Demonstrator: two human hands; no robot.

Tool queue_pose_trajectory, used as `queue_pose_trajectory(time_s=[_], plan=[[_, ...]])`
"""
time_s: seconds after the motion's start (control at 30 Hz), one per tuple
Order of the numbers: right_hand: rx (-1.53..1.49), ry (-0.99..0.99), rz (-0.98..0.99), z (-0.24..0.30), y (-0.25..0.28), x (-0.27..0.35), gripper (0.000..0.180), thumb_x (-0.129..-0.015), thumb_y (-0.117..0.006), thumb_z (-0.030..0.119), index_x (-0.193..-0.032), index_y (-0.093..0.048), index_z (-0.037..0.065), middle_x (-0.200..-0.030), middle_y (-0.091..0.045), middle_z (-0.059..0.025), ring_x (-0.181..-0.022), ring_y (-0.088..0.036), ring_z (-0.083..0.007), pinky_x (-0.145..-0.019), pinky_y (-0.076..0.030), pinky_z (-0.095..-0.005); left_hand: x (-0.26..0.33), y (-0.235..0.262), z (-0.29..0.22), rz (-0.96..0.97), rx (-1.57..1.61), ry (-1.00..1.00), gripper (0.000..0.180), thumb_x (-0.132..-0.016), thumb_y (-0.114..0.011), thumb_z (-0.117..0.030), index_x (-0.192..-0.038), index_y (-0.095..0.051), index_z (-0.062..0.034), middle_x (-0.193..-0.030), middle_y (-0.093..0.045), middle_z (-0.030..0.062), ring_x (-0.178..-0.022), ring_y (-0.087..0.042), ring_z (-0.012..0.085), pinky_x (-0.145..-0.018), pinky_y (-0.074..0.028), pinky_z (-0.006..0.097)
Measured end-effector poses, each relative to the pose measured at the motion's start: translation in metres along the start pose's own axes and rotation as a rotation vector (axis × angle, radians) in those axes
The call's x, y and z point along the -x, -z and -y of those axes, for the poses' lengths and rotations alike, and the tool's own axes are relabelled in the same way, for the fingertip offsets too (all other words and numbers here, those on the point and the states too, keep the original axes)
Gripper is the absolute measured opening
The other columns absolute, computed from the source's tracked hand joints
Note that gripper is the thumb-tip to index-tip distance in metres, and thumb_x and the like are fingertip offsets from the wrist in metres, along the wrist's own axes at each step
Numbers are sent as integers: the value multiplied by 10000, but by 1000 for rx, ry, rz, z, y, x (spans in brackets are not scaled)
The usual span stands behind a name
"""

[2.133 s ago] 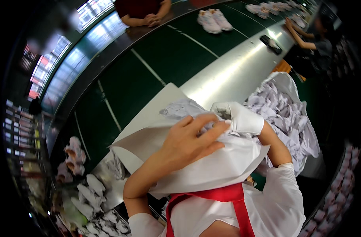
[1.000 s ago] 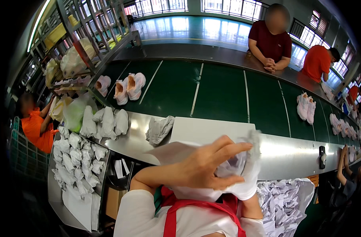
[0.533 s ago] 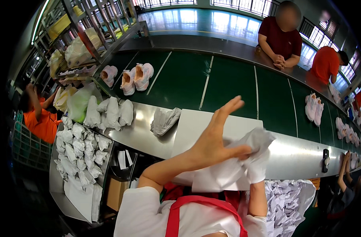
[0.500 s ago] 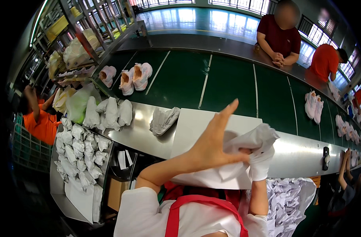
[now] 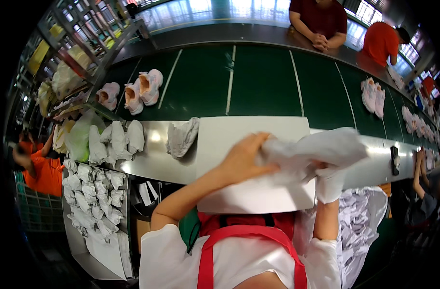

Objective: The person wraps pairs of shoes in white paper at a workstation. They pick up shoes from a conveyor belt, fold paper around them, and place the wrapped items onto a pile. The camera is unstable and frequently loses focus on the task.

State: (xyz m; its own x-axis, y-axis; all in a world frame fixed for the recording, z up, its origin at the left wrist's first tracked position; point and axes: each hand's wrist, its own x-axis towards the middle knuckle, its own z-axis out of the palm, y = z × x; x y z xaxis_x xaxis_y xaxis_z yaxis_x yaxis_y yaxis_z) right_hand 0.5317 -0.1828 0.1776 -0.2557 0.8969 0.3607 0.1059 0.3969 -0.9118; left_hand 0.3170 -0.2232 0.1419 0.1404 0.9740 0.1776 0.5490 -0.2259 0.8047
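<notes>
Both hands work one sheet of white tissue paper (image 5: 321,149). Our bare left hand (image 5: 244,159) has its fingers curled into the crumpled paper; our gloved right hand (image 5: 328,180) grips it from below. We hold the paper above a white box lid (image 5: 239,135) lying on the steel ledge (image 5: 152,161). A paper wad (image 5: 181,137) sits just beside the lid, pink shoes (image 5: 143,89) on the green belt (image 5: 258,82) beyond.

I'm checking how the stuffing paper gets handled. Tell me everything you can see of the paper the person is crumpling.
The crumpled paper is a thin, white-grey tissue-like sheet, bunched into loose folds and creases. It is held up above a flat stack of white sheets lying on the steel counter. The bare left hand grips its left end, and the white-gloved right hand holds it from below. Its right end flares out free.
</notes>
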Motion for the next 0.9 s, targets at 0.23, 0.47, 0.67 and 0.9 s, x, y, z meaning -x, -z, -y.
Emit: queue_pose_trajectory(time_s=[0.23, 0.47, 0.67, 0.9], plan=[[291, 1067, 580, 31, -28, 1, 181, -650, -661, 107, -804, -583, 52, -747, -565, -50, -673, -588, -186, -589, -492, -307, -15, 4, 23, 336, 1457, 495, 987, -841, -344, -755, -1432, -251, 30, -1463, -333, 203, -1297, -411, 364, -1061, -331, 498], [302, 999, 722, 0, -48, 10, 132, -673, -580, 150, -796, -592, 103, -803, -585, -61, -709, -594, -228, -583, -479, -328, -31, -10, 18, 493, 1349, 438, 809, -801, -610, -586, -1340, -448, -5, -1333, -495, 173, -1151, -550, 247, -910, -502, 327], [118, 555, 593, -5, -34, 2, 235, -678, -705, 214, -861, -634, 85, -790, -571, -85, -708, -587, -285, -656, -476, -366, -25, -16, -14, 46, 823, 650, 433, -870, -658, -382, -1143, -588, -53, -1010, -632, 38, -910, -608, 135, -794, -494, 279], [202, 145, 216, -2, -44, 5, 465, -576, -817, 190, -988, -629, 84, -1131, -541, -157, -1034, -546, -321, -854, -457, -366, -2, -47, 53, 229, 1112, 399, 470, -901, -552, -490, -1095, -496, -65, -970, -575, 17, -867, -582, 97, -731, -509, 210]])
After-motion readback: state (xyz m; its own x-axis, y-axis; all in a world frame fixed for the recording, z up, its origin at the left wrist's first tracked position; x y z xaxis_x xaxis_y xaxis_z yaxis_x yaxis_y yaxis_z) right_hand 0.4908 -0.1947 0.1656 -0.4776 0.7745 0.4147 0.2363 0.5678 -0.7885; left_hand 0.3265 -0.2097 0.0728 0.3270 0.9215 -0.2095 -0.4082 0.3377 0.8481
